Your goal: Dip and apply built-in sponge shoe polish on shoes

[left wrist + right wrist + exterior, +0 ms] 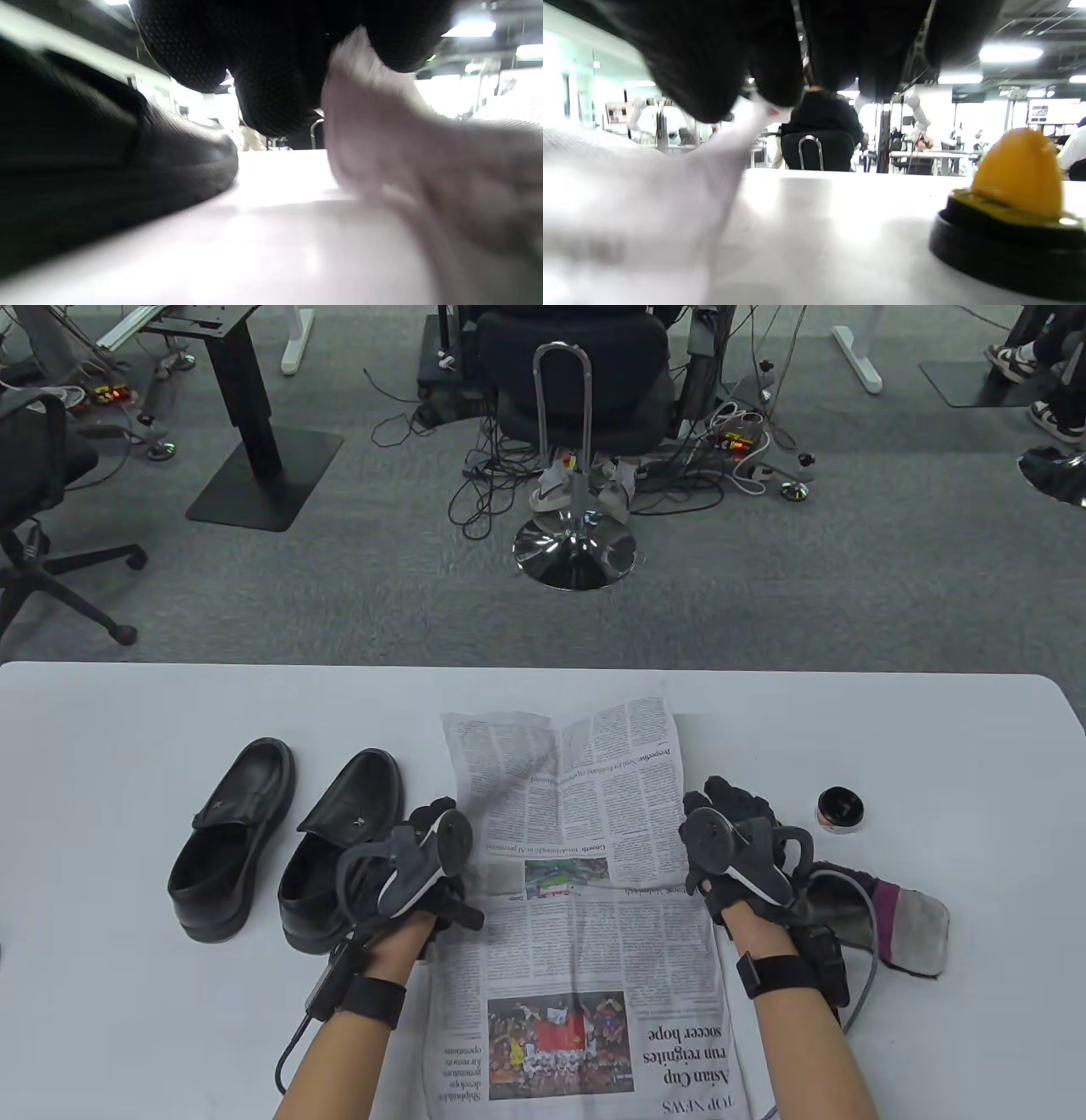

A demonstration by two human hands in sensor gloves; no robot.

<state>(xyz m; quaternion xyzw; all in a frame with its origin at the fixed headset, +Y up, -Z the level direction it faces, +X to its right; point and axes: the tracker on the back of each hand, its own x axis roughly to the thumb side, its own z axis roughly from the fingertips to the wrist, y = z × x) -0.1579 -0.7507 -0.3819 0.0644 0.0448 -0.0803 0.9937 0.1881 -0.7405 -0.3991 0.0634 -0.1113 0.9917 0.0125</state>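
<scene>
Two black loafers [233, 836] [356, 806] stand side by side on the white table's left half. A newspaper [577, 899] lies spread in the middle. My left hand [434, 819] pinches its left edge, right beside the nearer loafer [106, 169]; the paper [424, 169] rises to the fingers. My right hand [717, 802] pinches the right edge, and the paper [649, 190] lifts up to those fingertips. A round black polish tin [840, 810] sits to the right of that hand. The right wrist view shows a black round base with a yellow sponge [1014, 199] on it.
A grey and purple cloth [908, 920] lies on the table [127, 712] behind my right wrist. Beyond the table's far edge are carpet, a chrome stool base [574, 551], office chairs and cables.
</scene>
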